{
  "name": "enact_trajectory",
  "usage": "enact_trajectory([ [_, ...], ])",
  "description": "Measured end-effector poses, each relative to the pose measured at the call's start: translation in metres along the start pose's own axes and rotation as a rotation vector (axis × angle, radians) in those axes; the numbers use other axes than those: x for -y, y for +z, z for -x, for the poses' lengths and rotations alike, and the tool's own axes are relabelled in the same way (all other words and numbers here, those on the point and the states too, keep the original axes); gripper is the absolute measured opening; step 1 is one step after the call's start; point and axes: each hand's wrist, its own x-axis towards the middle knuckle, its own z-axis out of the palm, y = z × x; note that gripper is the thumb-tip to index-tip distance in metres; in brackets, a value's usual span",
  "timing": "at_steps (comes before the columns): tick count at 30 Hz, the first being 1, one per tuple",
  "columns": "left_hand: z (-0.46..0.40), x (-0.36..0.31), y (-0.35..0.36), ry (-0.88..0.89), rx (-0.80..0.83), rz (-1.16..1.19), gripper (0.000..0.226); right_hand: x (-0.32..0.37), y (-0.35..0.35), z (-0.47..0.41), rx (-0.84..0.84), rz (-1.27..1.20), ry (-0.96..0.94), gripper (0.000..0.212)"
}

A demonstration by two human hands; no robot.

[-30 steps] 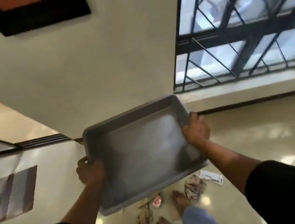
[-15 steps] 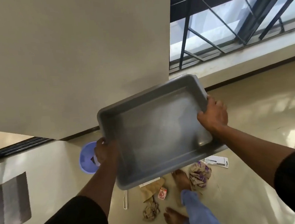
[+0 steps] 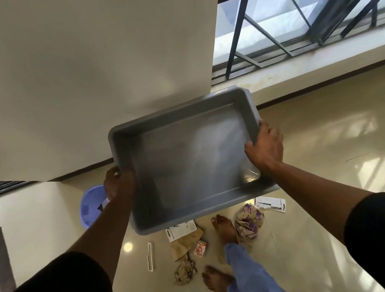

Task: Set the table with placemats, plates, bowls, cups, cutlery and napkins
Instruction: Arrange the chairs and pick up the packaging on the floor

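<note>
I hold an empty grey plastic tub [image 3: 188, 160] in the air in front of me, above the floor. My left hand [image 3: 118, 182] grips its near left rim, thumb over the edge. My right hand [image 3: 264, 147] grips the right rim, fingers curled over the wall. The tub is tilted, its inside facing me, and nothing lies in it. No placemats, plates, cups or cutlery are in view.
Below the tub the glossy tile floor [image 3: 326, 158] carries crumpled paper [image 3: 249, 222], a brown paper bag [image 3: 185, 243], leaflets [image 3: 271, 203], a small carton [image 3: 200, 249] and a white strip [image 3: 150, 256]. A purple basin [image 3: 91, 206] sits left. My bare feet [image 3: 224, 227] stand among the litter. A wall [image 3: 89, 73] and barred window [image 3: 303, 15] lie ahead.
The view has tipped downward, showing more floor and litter. The tub has drifted right and slightly lower in view, both hands keeping the same grip on its rims.
</note>
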Motion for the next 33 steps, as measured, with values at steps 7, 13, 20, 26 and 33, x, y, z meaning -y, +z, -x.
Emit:
enact_trajectory([
  [7,-0.026,0.011,0.011,-0.031,0.099,-0.058,0.037,-0.01,0.013,-0.003,0.056,0.015,0.018,0.082],
  [13,-0.039,0.015,0.022,-0.021,0.087,-0.045,0.032,-0.014,0.021,-0.009,0.097,0.019,0.012,0.085],
  [20,-0.05,0.026,0.033,0.017,0.085,-0.105,0.029,-0.019,0.032,-0.016,0.08,0.062,-0.017,0.085],
  [26,-0.005,0.006,0.031,0.177,-0.016,-0.431,0.03,-0.018,0.031,-0.005,0.1,0.065,-0.046,0.089],
  [33,0.112,0.053,0.03,0.453,0.221,-0.232,0.035,-0.029,0.024,0.062,0.034,0.006,-0.057,0.081],
])
